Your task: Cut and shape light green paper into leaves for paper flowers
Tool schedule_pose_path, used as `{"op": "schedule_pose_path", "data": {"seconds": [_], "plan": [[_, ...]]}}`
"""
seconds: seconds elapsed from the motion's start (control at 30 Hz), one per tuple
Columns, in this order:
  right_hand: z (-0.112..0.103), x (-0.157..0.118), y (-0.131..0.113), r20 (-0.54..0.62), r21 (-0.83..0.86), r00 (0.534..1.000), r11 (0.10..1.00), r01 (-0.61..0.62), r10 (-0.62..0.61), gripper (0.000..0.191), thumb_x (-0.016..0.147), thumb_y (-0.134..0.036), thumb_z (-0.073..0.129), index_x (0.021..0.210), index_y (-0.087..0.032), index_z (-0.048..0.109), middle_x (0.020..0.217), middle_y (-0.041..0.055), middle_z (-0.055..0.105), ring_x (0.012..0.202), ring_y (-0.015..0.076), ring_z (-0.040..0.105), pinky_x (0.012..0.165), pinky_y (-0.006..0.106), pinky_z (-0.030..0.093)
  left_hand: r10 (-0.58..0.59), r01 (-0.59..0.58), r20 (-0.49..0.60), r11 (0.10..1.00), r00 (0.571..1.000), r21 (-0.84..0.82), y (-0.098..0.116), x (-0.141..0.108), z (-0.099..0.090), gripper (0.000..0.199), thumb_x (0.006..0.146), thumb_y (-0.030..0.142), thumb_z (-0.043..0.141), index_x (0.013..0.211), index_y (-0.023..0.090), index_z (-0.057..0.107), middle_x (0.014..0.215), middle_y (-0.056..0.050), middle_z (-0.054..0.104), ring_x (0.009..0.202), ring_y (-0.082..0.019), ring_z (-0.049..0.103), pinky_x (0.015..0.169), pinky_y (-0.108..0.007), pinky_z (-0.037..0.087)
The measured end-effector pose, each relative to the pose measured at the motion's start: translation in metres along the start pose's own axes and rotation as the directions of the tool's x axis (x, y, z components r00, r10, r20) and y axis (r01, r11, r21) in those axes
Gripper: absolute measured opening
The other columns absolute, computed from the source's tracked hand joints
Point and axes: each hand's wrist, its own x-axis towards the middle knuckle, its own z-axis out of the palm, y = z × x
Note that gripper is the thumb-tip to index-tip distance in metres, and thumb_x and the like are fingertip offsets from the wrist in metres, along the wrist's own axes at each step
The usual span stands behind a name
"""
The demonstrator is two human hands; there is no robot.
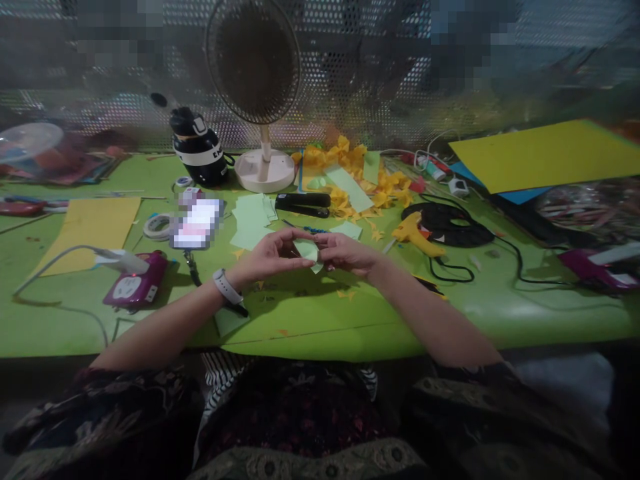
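Observation:
Between both hands, above the middle of the green table, is a small piece of pale green paper [307, 251], bent or folded. My left hand [273, 255] pinches its left side between thumb and fingers. On its right side, my right hand [345, 253] grips the same paper with fingertips pressed together. Just beyond the hands lie loose pale green paper sheets [253, 223] and a black stapler [303, 205]. A heap of yellow-orange paper flowers [350, 157] sits behind the stapler, with green paper strips on top.
A yellow glue gun [419, 235] lies at right by a coiled black cable [453, 223]. Leftward are a phone [197, 223], a tape roll [158, 227] and a purple power box [136, 280]. A fan [265, 170] and black bottle [203, 150] stand behind; yellow sheets [550, 157] lie far right.

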Motion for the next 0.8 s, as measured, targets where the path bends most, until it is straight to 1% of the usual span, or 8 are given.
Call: {"op": "schedule_pose_path", "data": {"seconds": [0.17,0.23,0.33,0.43,0.53,0.63,0.7,0.8], "plan": [[0.003,-0.001,0.001,0.01,-0.025,1.0,1.0,-0.006,0.007,0.035,0.064,-0.011,0.076,0.097,-0.013,0.064,0.072,-0.0034,0.066,0.048,0.0039,0.051,0.042,0.016,0.039,-0.007,0.008,-0.017,0.999,1.0,0.044,-0.003,0.0,0.003,0.046,0.073,0.029,0.085,0.11,0.014,0.064,0.069,0.001,0.066,0.056,-0.01,0.058,0.049,-0.02,0.042],[0.003,0.0,0.001,0.018,-0.041,1.0,0.999,0.001,0.0,0.035,0.063,-0.012,0.075,0.096,-0.013,0.064,0.07,-0.0041,0.065,0.046,0.0038,0.049,0.042,0.016,0.038,0.0,0.002,-0.026,0.997,1.0,0.074,-0.003,0.0,0.003,0.046,0.071,0.03,0.086,0.108,0.014,0.065,0.071,0.0,0.066,0.053,-0.008,0.055,0.047,-0.02,0.039],[0.004,0.0,0.002,0.038,-0.07,0.999,0.998,-0.006,0.008,0.036,0.065,-0.013,0.073,0.1,-0.014,0.065,0.07,-0.0039,0.064,0.047,0.004,0.049,0.043,0.016,0.039,0.013,-0.008,-0.056,0.996,0.998,0.084,-0.004,0.0,0.003,0.042,0.071,0.032,0.086,0.104,0.014,0.065,0.079,-0.002,0.068,0.054,-0.007,0.053,0.047,-0.02,0.04],[0.004,-0.001,0.0,0.035,-0.095,0.999,0.995,-0.008,0.011,0.034,0.068,-0.016,0.073,0.1,-0.014,0.065,0.072,-0.003,0.064,0.049,0.0045,0.05,0.045,0.017,0.042,0.004,-0.002,-0.055,0.999,0.998,0.046,-0.007,0.001,0.002,0.04,0.073,0.033,0.085,0.102,0.015,0.064,0.083,-0.003,0.068,0.058,-0.008,0.057,0.05,-0.02,0.042],[0.003,-0.002,-0.002,0.029,-0.127,1.0,0.992,-0.001,0.004,0.032,0.071,-0.022,0.072,0.101,-0.014,0.065,0.077,0.0,0.067,0.055,0.0077,0.056,0.052,0.021,0.049,-0.005,0.005,-0.035,1.0,0.999,0.005,-0.01,0.002,0.002,0.043,0.075,0.034,0.084,0.107,0.016,0.061,0.079,-0.002,0.067,0.06,-0.009,0.057,0.051,-0.021,0.042],[0.003,-0.004,-0.003,0.021,-0.225,0.999,0.974,0.031,-0.027,0.025,0.076,-0.029,0.066,0.097,-0.015,0.066,0.08,0.0034,0.069,0.061,0.0124,0.061,0.059,0.027,0.053,-0.027,0.029,-0.047,0.999,0.999,0.035,-0.01,0.002,0.002,0.053,0.075,0.034,0.083,0.118,0.017,0.058,0.061,0.007,0.053,0.049,-0.007,0.045,0.045,-0.019,0.031],[0.006,-0.006,-0.004,0.022,-0.317,0.998,0.947,0.059,-0.055,0.021,0.081,-0.035,0.063,0.09,-0.016,0.065,0.079,0.0045,0.068,0.064,0.0143,0.062,0.06,0.029,0.053,-0.053,0.057,-0.062,0.997,0.997,0.06,-0.009,0.002,0.003,0.057,0.074,0.033,0.084,0.121,0.017,0.056,0.056,0.009,0.046,0.046,-0.006,0.04,0.043,-0.019,0.027],[0.013,-0.008,-0.005,-0.016,-0.48,0.991,0.87,0.11,-0.133,0.029,0.081,-0.044,0.07,0.079,-0.017,0.061,0.072,0.0016,0.063,0.063,0.014,0.06,0.055,0.026,0.048,-0.078,0.081,-0.059,0.995,0.995,0.057,-0.009,0.002,0.003,0.058,0.074,0.033,0.083,0.122,0.016,0.054,0.06,0.007,0.051,0.049,-0.007,0.045,0.045,-0.02,0.031]]}}
